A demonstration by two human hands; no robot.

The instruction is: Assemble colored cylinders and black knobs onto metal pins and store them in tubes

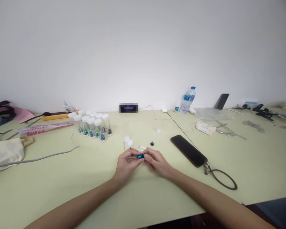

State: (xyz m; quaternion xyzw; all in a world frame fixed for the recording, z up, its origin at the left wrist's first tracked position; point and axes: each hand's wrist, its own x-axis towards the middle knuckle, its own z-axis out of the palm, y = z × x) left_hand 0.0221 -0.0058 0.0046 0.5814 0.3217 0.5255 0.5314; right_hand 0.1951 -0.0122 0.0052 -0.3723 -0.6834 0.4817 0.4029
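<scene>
My left hand point(125, 164) is closed in a pinch on a small shiny blue metallic part point(139, 156), from which thin metal wires run back across the fingers. My right hand point(158, 161) pinches the dark right end of the same part, so the fingertips of both hands nearly meet. Just beyond the fingers lies a thin bent metal rod point(141, 147). A small black knob-like piece point(152, 143) sits past my right hand. White round caps point(129, 143) and a thin pin point(124, 146) are on the table beyond my left hand.
Several clear tubes with white lids point(97, 122) stand at left, holding small coloured parts. To the right, a black phone point(189, 150) lies with a strap loop point(225, 179). A water bottle point(187, 101) leans by the wall. A grey cable point(38, 158) crosses the table's left side.
</scene>
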